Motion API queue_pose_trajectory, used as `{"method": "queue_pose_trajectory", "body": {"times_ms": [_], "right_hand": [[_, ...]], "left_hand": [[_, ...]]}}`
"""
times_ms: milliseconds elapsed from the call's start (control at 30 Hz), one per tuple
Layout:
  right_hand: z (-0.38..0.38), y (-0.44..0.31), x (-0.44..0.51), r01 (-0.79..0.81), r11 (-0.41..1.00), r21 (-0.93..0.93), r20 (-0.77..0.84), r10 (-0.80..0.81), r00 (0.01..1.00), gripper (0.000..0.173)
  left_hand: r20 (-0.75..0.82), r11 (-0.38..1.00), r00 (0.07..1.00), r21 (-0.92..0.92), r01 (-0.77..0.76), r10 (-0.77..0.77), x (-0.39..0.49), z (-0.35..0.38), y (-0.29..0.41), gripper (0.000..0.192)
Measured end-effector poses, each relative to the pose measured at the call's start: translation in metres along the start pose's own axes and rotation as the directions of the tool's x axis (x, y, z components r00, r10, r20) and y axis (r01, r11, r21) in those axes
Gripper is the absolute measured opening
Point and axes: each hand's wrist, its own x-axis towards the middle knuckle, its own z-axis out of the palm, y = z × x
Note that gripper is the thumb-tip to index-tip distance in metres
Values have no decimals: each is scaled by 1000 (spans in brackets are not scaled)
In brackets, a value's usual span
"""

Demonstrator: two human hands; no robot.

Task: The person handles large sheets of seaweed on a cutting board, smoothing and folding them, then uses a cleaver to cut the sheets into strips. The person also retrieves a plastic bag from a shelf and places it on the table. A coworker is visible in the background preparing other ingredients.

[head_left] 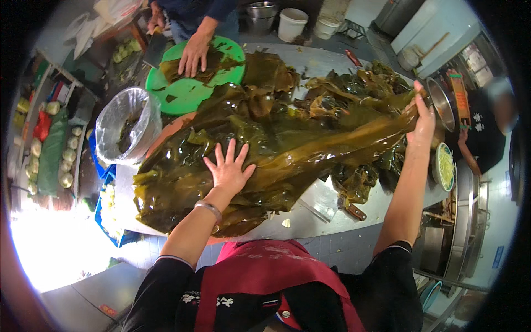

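A wide, wet sheet of brown-green kelp (290, 153) lies stretched across a metal table (361, 228). My left hand (229, 168) rests palm down on its broad part, fingers spread. At the right, my right hand (422, 118) grips the narrow end of the kelp, raised off the table. Under the kelp's near right edge lies a cleaver, its broad blade (321, 199) partly covered and its wooden handle (356, 212) showing. More crumpled kelp (356, 89) is heaped behind the stretched sheet.
Across the table, a co-worker's hand (195, 54) presses kelp on a green round board (182, 99); the other holds a cleaver (155, 50). A plastic-lined bucket (128, 124) stands left. At right are a metal bowl (440, 103), a bowl of pale shreds (445, 167) and another person (485, 124).
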Motion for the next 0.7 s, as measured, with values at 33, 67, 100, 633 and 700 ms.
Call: {"method": "queue_pose_trajectory", "body": {"times_ms": [33, 67, 100, 633, 700], "right_hand": [[13, -9, -3, 63, 998, -22, 81, -61, 995, 39], [27, -17, -6, 126, 992, -29, 167, -119, 979, 35], [43, -24, -5, 202, 976, -76, 177, -186, 966, 33], [386, -57, -445, 538, 725, 429, 841, -538, 53, 28], [392, 10, -501, 558, 747, 361, 933, -295, -208, 28]], "left_hand": [[0, 1000, 1000, 0, 1, -1, 0, -2, 0, 69], [-20, 1000, 1000, 4, -8, 8, -1, 0, -2, 69], [-18, 1000, 1000, 14, -17, 17, 0, 0, -2, 70], [-222, -718, 975, -675, -168, -19, -161, -78, -210, 75], [-255, -772, 960, -585, -248, -115, -177, -65, -248, 73]]}}
